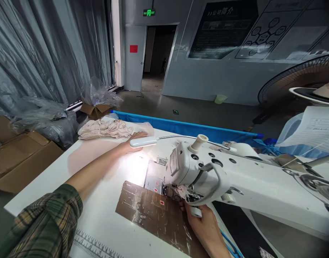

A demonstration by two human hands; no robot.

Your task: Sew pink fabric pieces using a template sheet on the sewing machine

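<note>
My left hand (134, 141) reaches across the white table with its fingers stretched out, beside a bundle of pale pink lace (106, 129) and touching or close to a sheer pink piece (146, 127). The lamp's white head hides part of this hand. My right hand (204, 224) is at the front of the white sewing machine (184, 168), close to the needle area. The machine head covers most of its fingers, so what they hold is hidden. Light pink scraps (182, 191) hang by the presser foot. A brown taped board (153, 213) lies in front.
A lamp (143, 142) on a bent metal stalk lights the table (100, 218). A printed ruler (94, 245) runs along the near edge. Something blue and looped (231, 245) lies by my right wrist. Cardboard boxes (24, 154) and plastic bags stand left; a blue cloth trough (170, 123) borders the far side.
</note>
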